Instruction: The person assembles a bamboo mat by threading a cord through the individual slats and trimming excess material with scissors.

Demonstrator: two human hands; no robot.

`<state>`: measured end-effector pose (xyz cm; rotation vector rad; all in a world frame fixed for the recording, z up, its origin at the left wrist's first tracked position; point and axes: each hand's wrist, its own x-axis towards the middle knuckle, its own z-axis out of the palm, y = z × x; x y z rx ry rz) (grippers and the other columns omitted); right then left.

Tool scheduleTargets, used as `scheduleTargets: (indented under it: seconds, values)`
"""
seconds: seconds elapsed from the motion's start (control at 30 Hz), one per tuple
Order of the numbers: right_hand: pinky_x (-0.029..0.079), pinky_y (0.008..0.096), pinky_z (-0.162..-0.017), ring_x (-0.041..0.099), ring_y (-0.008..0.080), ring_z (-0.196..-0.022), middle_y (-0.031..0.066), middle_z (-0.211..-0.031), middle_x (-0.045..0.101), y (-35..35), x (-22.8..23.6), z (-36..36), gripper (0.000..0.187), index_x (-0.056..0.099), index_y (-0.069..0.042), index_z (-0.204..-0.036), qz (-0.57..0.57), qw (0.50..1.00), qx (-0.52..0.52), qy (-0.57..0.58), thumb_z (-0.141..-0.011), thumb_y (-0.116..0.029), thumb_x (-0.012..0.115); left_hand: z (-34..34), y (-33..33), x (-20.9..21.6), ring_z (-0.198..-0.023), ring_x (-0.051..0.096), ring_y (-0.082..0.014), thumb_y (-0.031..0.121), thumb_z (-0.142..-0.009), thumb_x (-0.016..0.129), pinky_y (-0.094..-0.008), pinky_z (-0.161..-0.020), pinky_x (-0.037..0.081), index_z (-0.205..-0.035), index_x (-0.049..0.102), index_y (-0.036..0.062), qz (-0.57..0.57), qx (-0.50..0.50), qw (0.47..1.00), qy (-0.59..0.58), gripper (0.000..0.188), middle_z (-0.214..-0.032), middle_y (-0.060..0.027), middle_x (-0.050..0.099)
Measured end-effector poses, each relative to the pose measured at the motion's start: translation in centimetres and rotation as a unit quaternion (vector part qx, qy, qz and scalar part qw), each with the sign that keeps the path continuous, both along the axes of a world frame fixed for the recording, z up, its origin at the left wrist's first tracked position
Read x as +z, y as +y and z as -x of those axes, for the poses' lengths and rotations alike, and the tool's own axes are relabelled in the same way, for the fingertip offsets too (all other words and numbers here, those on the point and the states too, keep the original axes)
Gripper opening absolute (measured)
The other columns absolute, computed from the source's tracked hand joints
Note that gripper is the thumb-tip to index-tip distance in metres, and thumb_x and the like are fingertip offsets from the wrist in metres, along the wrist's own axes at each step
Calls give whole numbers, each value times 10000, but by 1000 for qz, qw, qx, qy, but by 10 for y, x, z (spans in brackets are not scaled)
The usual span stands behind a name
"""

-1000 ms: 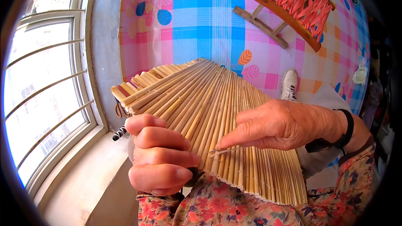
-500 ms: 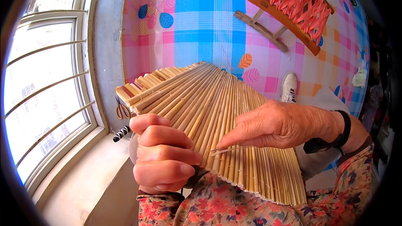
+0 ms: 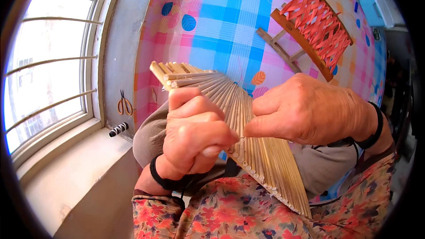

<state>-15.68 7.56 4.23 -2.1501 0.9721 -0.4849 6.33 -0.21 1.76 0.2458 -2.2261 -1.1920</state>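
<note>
A mat of pale straw-coloured stalks [image 3: 272,161], bound side by side with fine thread, slants across my lap and fans out at its far left end. My left hand [image 3: 195,126] is closed at the mat's near left edge, over the stalk ends; what its curled fingers hold is hidden. Over the middle of the stalks my right hand [image 3: 305,110] is closed in a pinch, its index fingertip close to the left hand's fingers. Whatever sits in this pinch is covered by the hand. A short bit of pale thread shows on the stalks between the two hands.
Scissors with orange-brown handles [image 3: 125,105] and a black-and-white striped spool [image 3: 118,129] lie at the left by the barred window [image 3: 53,62]. Ahead, a wooden stool with red woven strapping [image 3: 312,28] stands on the checked floor covering [image 3: 221,13]. A light-blue container [image 3: 376,9] is at far right.
Both hands have moved up and closer together, with the left shifting right. The mat has tilted more steeply. A thin pointed piece seen under my right fingers is now hidden.
</note>
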Motion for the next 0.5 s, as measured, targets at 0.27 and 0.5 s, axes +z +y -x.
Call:
scheduleTargets:
  seconds: [0.27, 0.5]
  values:
    - [526, 350, -612, 638, 263, -739, 79, -807, 580, -20, 23, -4, 176, 608, -62, -968, -16, 996, 43, 77, -792, -56, 603, 16, -4, -16, -587, 525, -154, 129, -935, 506, -322, -696, 356, -889, 595, 58, -8, 13, 992, 126, 123, -646, 33, 584]
    - [528, 336, -633, 657, 260, -807, 87, -962, 639, -16, 36, -4, 208, 656, -71, -1053, -101, 985, -25, 135, -846, -54, 643, 29, -9, -32, -664, 546, -215, 154, -944, 529, -327, -716, 388, -877, 586, 88, -13, 11, 982, 186, 110, -740, -13, 603]
